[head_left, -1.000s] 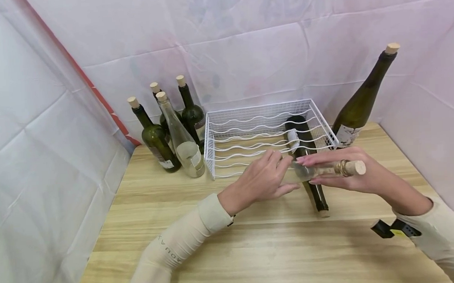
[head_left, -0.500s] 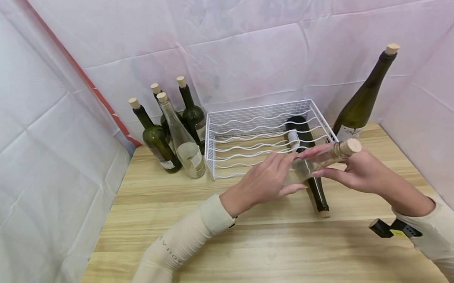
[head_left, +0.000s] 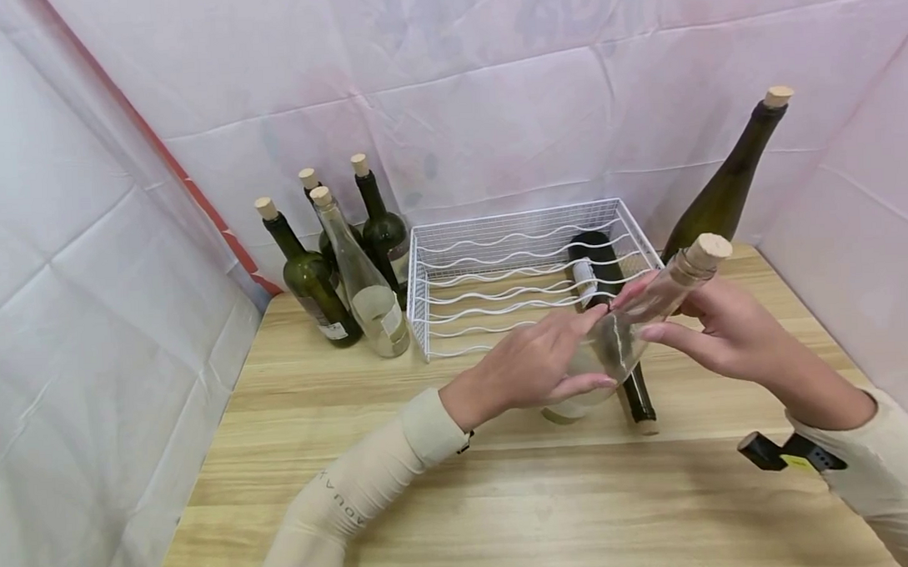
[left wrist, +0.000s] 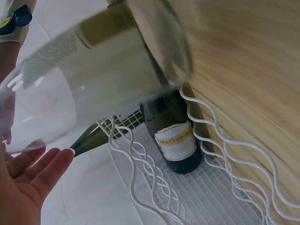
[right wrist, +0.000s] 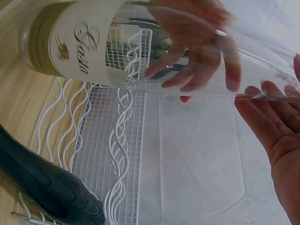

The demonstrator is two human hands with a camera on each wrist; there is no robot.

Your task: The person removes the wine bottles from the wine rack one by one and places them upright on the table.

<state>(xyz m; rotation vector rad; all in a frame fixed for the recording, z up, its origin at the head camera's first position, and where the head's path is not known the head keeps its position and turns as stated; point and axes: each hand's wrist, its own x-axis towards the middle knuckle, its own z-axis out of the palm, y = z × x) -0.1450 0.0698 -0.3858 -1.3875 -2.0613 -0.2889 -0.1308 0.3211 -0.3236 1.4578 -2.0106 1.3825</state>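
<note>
A corked clear glass bottle (head_left: 653, 301) is tilted over the front right of a white wire rack (head_left: 515, 215), its neck up to the right and its base low to the left. My left hand (head_left: 532, 360) holds its body, thumb on the near side. Nearer the neck, my right hand (head_left: 729, 332) grips it between thumb and fingers. The right wrist view shows its white label (right wrist: 79, 44), with left-hand fingers visible through the glass. Below it a dark wine bottle (head_left: 640, 400) lies in the rack, neck over the front; the held bottle hides its middle.
At the rack's right a tall green bottle (head_left: 721, 186) stands corked. Left of the rack are several upright corked bottles, including another clear bottle (head_left: 380, 311) and a dark green bottle (head_left: 315, 292). White sheeting (head_left: 494, 149) encloses the wooden table (head_left: 552, 505).
The clear bottle has swung from nearly level to a steeper tilt, corked end rising and base dropping. My right thumb has shifted along it; the left hand has moved little.
</note>
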